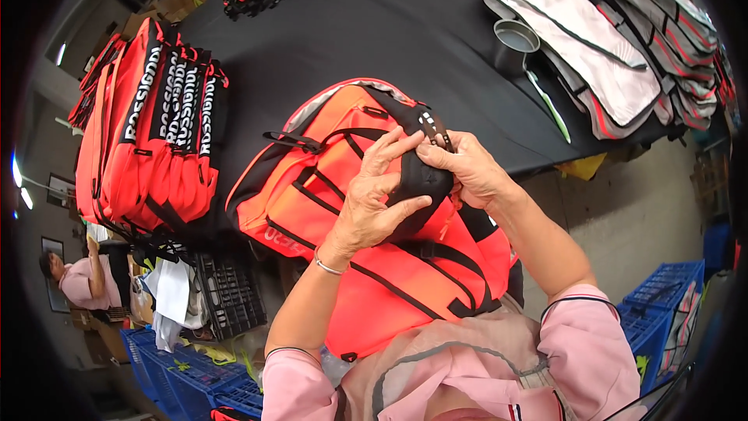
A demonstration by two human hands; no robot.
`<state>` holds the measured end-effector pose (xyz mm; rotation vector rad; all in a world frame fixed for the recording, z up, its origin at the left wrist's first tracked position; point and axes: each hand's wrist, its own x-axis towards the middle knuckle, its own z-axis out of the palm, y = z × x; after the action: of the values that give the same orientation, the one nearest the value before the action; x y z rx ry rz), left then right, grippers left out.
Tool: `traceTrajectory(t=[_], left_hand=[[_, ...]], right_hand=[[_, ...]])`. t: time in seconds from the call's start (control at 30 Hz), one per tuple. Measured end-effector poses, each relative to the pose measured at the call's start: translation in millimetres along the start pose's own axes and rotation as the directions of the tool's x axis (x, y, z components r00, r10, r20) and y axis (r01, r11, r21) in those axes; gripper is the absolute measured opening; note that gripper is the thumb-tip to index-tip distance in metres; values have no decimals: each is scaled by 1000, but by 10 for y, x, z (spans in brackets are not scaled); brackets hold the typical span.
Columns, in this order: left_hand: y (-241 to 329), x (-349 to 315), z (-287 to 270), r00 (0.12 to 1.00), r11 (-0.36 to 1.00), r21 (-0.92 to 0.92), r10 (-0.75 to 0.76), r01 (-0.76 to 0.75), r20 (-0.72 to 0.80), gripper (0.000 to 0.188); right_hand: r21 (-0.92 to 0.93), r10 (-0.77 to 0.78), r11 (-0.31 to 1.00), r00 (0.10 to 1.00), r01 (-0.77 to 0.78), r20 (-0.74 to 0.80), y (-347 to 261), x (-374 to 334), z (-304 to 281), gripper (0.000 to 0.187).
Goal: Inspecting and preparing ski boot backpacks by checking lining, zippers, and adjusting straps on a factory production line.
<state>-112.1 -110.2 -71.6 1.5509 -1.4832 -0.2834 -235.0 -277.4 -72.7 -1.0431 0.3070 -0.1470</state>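
A bright red-orange backpack with black straps and trim lies in front of me, partly on the table and against my body. My left hand is closed round a black fabric part of it, thumb and fingers on either side. On the same part's right edge, my right hand is closed, thumb pressed toward the fingers. A small dark object with shiny spots stands out above the right fingers; its kind is unclear. Reddish threads or a cord hang below that hand.
A stack of red backpacks stands at the left of the black-covered table. At right are a metal cup, a green-and-white slender tool and piled grey-pink bag panels. Blue crates flank me; a person is far left.
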Motion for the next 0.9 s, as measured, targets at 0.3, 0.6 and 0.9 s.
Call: traceTrajectory(t=[0.3, 0.6, 0.9], left_hand=[[-183, -177, 284, 940, 941, -288, -248, 177, -235, 25], [-142, -173, 328, 951, 961, -233, -207, 153, -230, 27], [-179, -212, 280, 964, 953, -255, -210, 164, -163, 30]], right_hand=[[-724, -375, 673, 913, 148, -162, 35, -468, -140, 38], [-747, -535, 592, 841, 303, -84, 176, -519, 11, 18], [-818, -503, 480, 863, 317, 40, 91, -457, -59, 16]])
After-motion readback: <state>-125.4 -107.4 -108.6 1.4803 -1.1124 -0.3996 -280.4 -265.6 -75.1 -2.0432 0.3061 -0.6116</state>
